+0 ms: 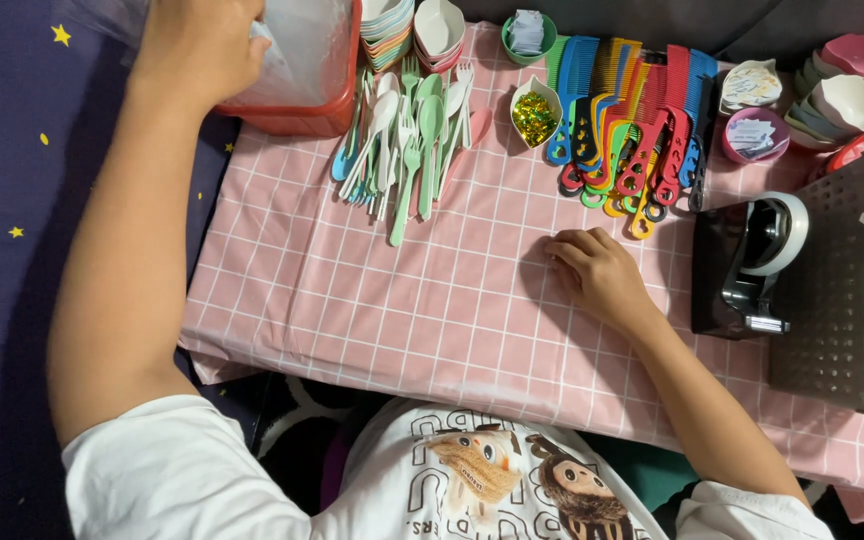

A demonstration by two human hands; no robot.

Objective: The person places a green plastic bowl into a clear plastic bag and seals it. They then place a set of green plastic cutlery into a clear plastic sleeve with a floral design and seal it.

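While the left hand [200,45] reaches up to the far left corner, its fingers curl over clear plastic at the rim of a red bin [324,112]; whether they pinch it I cannot tell. The right hand [600,275] rests palm down on the pink checked tabletop [372,300], fingers bent and close together, holding nothing. Beyond it lie pastel spoons and forks [407,140], a small dish of gold bits [534,115] and a row of coloured combs [627,130]. A black tape dispenser [747,265] stands just right of the right hand, beside a grey perforated basket [827,290].
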